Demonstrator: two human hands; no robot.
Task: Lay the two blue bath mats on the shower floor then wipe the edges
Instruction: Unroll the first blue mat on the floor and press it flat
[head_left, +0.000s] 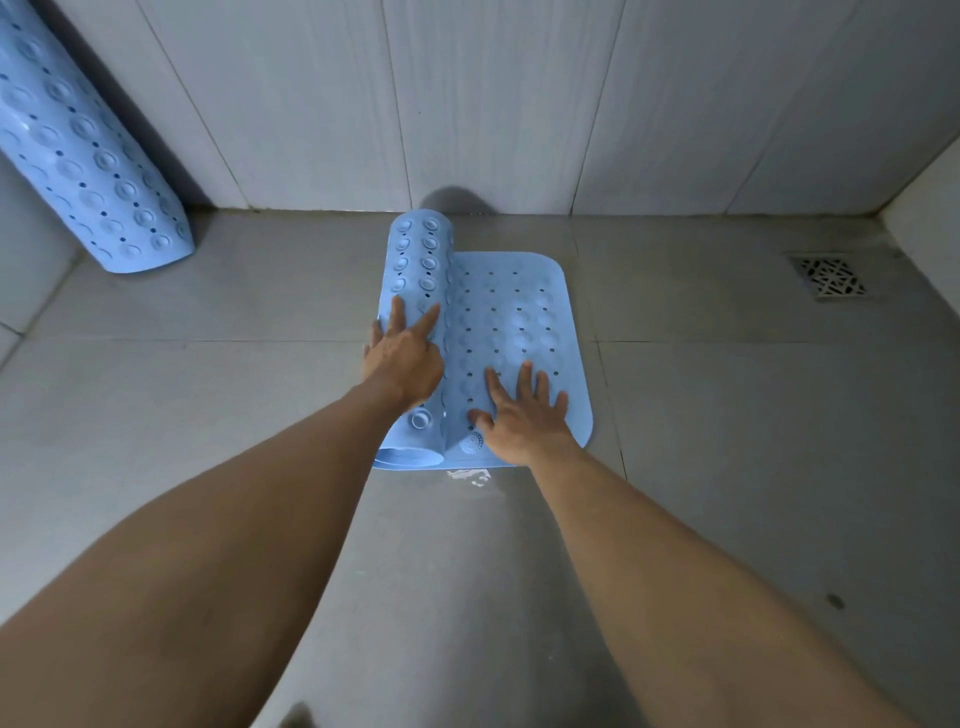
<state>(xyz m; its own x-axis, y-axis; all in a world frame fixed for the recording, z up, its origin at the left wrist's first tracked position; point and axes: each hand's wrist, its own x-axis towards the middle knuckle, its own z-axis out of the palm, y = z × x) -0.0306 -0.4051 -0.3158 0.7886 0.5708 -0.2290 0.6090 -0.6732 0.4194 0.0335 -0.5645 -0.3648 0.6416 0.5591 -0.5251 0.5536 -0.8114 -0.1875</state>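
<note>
Both forearms (234, 519) reach over the grey tiled shower floor (208, 405), where the left hand (405, 358) rests straight-fingered on the roll of a half-unrolled blue bath mat (519, 312) and the right hand (524, 415) presses flat on its laid part, neither grip curled round anything. A second blue bath mat (93, 171), rolled, leans against the white wall tiles (519, 104) at left; a metal floor drain (831, 278) sits right
</note>
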